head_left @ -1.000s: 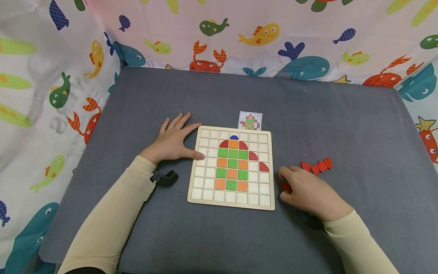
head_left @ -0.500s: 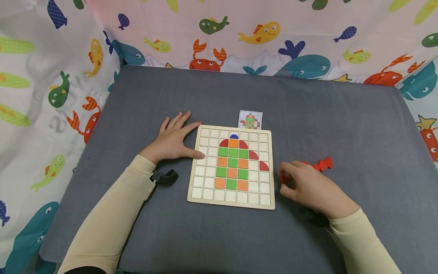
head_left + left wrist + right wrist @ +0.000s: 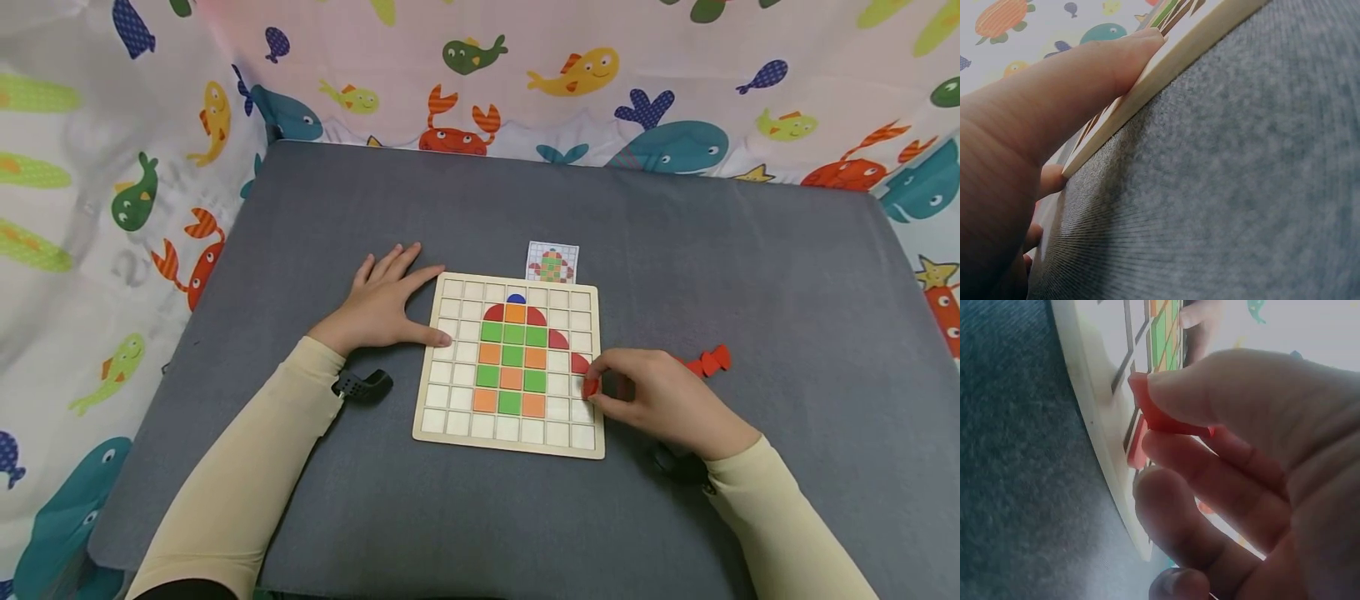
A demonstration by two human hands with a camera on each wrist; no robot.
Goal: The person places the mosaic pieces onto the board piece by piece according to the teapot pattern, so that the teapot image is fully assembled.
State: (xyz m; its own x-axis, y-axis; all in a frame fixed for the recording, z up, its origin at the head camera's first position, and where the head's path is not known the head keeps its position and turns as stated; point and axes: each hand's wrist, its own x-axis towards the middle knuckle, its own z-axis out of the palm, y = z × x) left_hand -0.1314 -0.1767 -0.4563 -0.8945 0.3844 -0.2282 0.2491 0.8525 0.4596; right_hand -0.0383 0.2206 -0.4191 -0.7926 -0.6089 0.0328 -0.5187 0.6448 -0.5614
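Observation:
A square wooden grid board (image 3: 510, 447) lies on the table, with green, orange, red and blue tiles forming a pattern in its cells. My right hand (image 3: 660, 396) pinches a red quarter-circle tile (image 3: 1159, 417) between thumb and fingers, over the board's right column. Just above it in the head view, another red quarter-circle tile (image 3: 579, 363) sits in its cell. On the board's left side, my left hand (image 3: 378, 312) rests with fingers spread on the table and the thumb (image 3: 1104, 65) laid over the rim.
A small printed pattern card (image 3: 552, 261) lies against the board's far edge. Several loose red tiles (image 3: 712, 361) are on the grey table (image 3: 795, 275) beyond my right hand, partly hidden by it. A sea-animal curtain (image 3: 375, 50) borders the table at the back and left.
My right hand has picked a red tile off the table and moved left with it onto the board's right column. The left hand stays in place.

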